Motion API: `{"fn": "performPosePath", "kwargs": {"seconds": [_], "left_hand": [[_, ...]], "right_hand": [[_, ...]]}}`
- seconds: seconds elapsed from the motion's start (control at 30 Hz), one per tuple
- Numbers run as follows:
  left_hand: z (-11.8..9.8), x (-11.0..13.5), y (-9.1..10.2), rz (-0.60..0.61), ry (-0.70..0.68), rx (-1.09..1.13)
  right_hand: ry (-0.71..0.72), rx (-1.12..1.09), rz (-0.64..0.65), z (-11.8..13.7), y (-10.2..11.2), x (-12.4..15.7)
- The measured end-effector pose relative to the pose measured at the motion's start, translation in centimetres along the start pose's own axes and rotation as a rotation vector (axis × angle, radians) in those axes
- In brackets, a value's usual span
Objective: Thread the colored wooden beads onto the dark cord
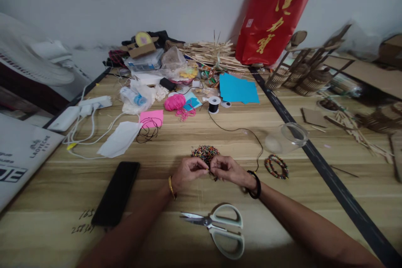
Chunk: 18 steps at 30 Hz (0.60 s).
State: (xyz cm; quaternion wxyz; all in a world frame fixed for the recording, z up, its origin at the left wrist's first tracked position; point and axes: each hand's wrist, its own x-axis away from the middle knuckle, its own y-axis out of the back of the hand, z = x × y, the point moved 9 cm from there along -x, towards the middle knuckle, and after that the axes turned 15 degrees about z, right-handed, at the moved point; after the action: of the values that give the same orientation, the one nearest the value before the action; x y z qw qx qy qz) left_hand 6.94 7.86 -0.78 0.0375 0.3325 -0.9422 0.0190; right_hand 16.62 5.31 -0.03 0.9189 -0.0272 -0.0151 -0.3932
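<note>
Both hands meet in front of a pile of small multicoloured beads on the table. My left hand is closed in a pinch on a tiny yellowish bead. Facing it, my right hand pinches too, apparently at the cord, though its fingertips hide most of what they hold. A black cord runs from a spool across the wood and curves down beside my right wrist. To the right lies a coiled string of beads. Scissors with pale green handles rest below my hands, blades pointing left.
A black phone lies at the left, near white paper and a power strip. Behind are pink yarn, blue sheets and a red bag. A clear plastic jar lies by the dark strip at right.
</note>
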Motion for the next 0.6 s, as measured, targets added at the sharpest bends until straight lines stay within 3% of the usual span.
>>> {"fn": "performPosePath", "kwargs": {"seconds": [0.6], "left_hand": [[0.23,0.05,-0.09,-0.007,0.016,0.034]], "right_hand": [[-0.020,-0.045,0.024,-0.33,-0.26,-0.01]]}}
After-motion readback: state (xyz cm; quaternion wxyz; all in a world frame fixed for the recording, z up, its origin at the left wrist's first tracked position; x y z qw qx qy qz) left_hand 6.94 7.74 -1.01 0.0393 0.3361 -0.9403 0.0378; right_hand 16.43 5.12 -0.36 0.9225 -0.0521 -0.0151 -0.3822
